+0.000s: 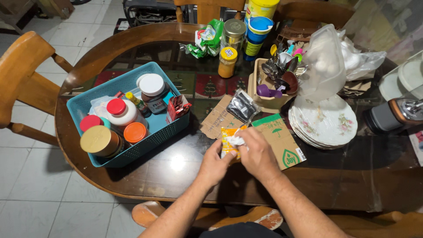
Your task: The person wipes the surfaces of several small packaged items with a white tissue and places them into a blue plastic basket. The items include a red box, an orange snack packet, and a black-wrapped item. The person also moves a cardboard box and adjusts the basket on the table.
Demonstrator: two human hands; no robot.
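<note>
Head view: two hands (238, 154), one orange packet (228, 142).

A dark oval wooden table (132, 176) with a glossy glass top reflects an overhead light; pale square floor tiles (26, 185) surround it; one wooden chair (22, 75) stands at the left, another wooden chair (209, 9) at the far side.

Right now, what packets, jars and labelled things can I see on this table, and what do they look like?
Small orange-yellow packet: held between left hand and right hand.
Flattened cardboard: beside the hands, brown with green print.
Red sachet: in the teal basket.
Yellow-lidded jar: beyond the basket, orange contents.
</note>
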